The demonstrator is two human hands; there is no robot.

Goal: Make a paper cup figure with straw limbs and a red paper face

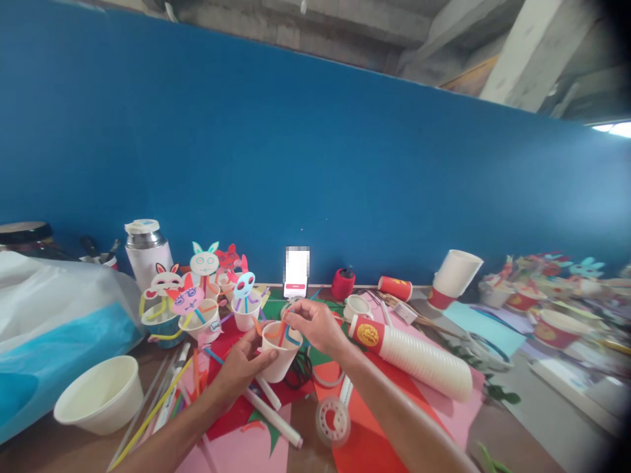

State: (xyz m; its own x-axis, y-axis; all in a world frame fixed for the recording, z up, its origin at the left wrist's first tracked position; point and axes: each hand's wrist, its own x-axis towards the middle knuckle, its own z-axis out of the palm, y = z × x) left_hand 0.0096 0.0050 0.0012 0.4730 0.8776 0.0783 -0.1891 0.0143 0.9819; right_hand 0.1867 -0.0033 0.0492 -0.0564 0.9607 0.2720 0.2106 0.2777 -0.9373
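Left hand [245, 358] gripped cup [276, 365]; right hand [314, 323] pinched strip [282, 334] at rim [277, 347]. Room tight: figures [188, 301] near left, stack [424, 361] near right.

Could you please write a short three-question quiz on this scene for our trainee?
1. Which hand grips the small white paper cup by its side?
2. True or false: the long stack of nested white paper cups lies on its side.
3. Where is the wide, round, cream-white bowl? A: left of the gripped cup. B: right of the gripped cup. C: inside the gripped cup.

Key: 1. The left hand. 2. True. 3. A.
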